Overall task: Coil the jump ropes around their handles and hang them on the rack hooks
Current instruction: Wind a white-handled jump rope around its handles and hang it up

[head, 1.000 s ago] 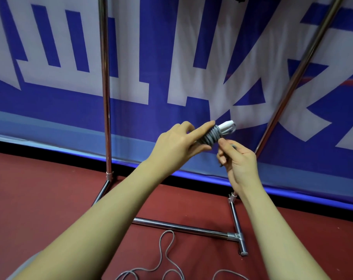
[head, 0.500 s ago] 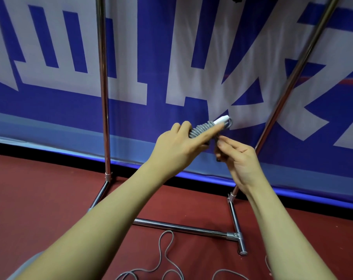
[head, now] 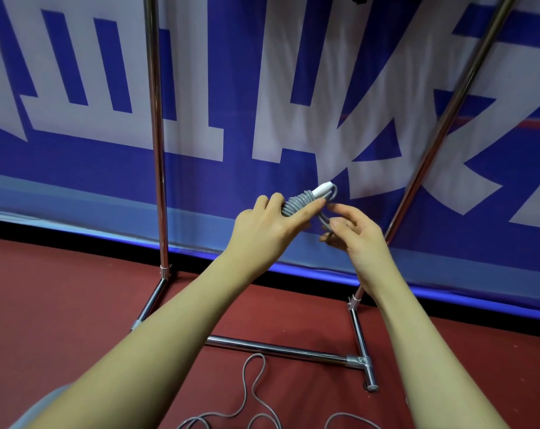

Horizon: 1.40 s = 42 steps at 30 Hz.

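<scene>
My left hand grips a jump rope bundle: grey cord coiled tightly around white handles, whose tip sticks out up and right. My index finger lies along the coil. My right hand sits just right of and below the bundle, pinching a loose grey loop of the same cord that leads off the coil's end. Another grey rope lies in loose curves on the red floor below my arms. The chrome rack stands behind my hands; its hooks are out of view.
The rack's right upright leans up and right, and its base bar with a foot rests on the red floor. A blue and white banner hangs right behind the rack.
My right hand has shifted from the handle tip down and right, drawing out a loop of cord. The bundle has tilted flatter in my left hand.
</scene>
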Tool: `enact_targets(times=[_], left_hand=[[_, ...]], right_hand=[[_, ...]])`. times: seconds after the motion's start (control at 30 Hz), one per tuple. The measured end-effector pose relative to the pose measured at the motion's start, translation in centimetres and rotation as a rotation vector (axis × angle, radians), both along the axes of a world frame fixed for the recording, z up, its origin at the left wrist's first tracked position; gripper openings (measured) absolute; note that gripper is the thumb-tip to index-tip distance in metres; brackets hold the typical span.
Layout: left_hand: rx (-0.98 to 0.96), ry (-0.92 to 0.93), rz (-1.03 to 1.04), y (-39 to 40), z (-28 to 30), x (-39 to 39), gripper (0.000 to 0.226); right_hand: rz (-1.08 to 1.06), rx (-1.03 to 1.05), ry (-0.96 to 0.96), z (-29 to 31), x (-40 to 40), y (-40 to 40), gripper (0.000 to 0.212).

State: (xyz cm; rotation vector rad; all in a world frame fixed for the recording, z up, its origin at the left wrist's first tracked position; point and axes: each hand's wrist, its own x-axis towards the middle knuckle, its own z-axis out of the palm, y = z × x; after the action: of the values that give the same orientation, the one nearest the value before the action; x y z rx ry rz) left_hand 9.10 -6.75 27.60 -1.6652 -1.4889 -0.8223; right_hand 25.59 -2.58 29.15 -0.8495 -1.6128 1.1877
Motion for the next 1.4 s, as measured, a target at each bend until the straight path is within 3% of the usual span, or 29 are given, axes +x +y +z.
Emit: enact_targets(times=[0.33, 0.57, 0.77, 0.87, 1.0, 1.13, 1.2, 1.27, 1.4], left_hand=[[0.004, -0.044, -0.097, -0.6, 0.4, 0.3, 0.039], [-0.051, -0.053, -0.164, -0.9, -0.2, 0.1, 0.04], [-0.133, -0.331, -0.171, -1.0, 0.3, -0.7, 0.042], [-0.227, -0.553, -0.343, -1.1, 0.4, -0.5, 0.05], [-0.329, -0.787, -0.558, -1.7, 0.5, 0.2, 0.077], [-0.429, -0.976, -0.67, -2.0, 1.4, 0.9, 0.054], [-0.404, -0.93, -0.648, -1.8, 1.3, 0.7, 0.045], [-0.361, -0.778, -0.491, -1.6, 1.0, 0.5, 0.037], [-0.138, -0.371, -0.167, -0.7, 0.4, 0.6, 0.057]], right_hand=[[-0.142, -0.011, 0.021, -1.0, -0.3, 0.4, 0.01], [-0.275, 0.068, 0.096, -1.4, -0.8, 0.3, 0.026], [-0.128, 0.084, -0.005, -1.2, -1.5, -0.5, 0.025], [-0.094, 0.046, 0.093, -1.0, -1.5, -0.5, 0.019], [0.014, -0.063, 0.316, -0.4, -1.3, -0.6, 0.02], [0.096, -0.101, 0.392, 0.0, -1.2, -0.9, 0.021], [0.093, -0.12, 0.403, 0.0, -1.0, -0.7, 0.02], [0.074, -0.128, 0.405, -0.2, -0.8, -0.5, 0.019], [0.092, -0.089, 0.375, -0.3, -0.8, -0.2, 0.024]])
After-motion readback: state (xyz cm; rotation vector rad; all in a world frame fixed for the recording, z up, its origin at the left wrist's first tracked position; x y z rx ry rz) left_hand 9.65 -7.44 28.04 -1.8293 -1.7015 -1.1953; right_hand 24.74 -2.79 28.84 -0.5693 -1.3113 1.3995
